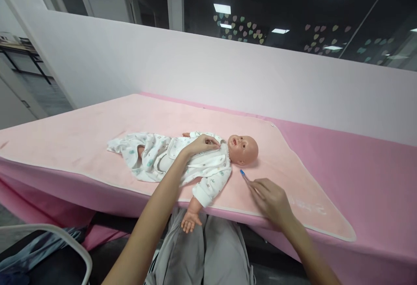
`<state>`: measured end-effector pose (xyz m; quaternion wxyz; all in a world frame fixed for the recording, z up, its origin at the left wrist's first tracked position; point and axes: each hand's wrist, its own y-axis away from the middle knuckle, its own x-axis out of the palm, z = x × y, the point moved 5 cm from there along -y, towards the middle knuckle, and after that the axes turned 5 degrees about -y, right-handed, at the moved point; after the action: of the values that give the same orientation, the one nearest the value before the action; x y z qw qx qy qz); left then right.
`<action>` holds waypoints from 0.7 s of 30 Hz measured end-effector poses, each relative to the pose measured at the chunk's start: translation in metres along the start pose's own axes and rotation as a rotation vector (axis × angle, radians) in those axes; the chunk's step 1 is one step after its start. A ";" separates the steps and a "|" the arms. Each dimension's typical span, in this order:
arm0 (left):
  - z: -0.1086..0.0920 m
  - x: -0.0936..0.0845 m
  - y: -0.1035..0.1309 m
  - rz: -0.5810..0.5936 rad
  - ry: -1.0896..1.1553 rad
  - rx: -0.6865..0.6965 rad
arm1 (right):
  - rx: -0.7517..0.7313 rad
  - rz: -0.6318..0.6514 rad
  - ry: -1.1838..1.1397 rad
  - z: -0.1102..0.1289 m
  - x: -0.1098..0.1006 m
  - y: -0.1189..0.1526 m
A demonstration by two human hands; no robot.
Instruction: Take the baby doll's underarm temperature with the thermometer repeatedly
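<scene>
A bald baby doll (243, 149) lies on its back on a pink mat, its head toward the right. It wears a white printed baby outfit (208, 163), and one bare doll hand hangs over the near edge. At the outfit's neck opening, my left hand (202, 144) has its fingertips pinched together on the cloth of the chest. Just below the doll's head, my right hand (269, 199) is closed around a slim stick with a blue tip (242, 173). The blue end points up toward the head, apart from it. Its exact kind is not clear.
The pale pink mat (91, 124) covers much of a table with a darker pink cloth (368, 167). A white wall panel (202, 72) runs along the back. At lower left stands a white curved frame (65, 237) with dark fabric. My knees are under the near edge.
</scene>
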<state>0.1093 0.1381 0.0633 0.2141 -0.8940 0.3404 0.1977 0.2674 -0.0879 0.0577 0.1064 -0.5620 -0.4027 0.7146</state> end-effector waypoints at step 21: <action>0.007 0.002 0.001 0.080 0.198 0.035 | -0.011 -0.065 -0.018 -0.006 0.106 -0.115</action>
<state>0.1084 0.1404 0.0561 0.1867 -0.8910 0.3988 0.1107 0.2014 0.0543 0.0615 0.1229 -0.5429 -0.4258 0.7134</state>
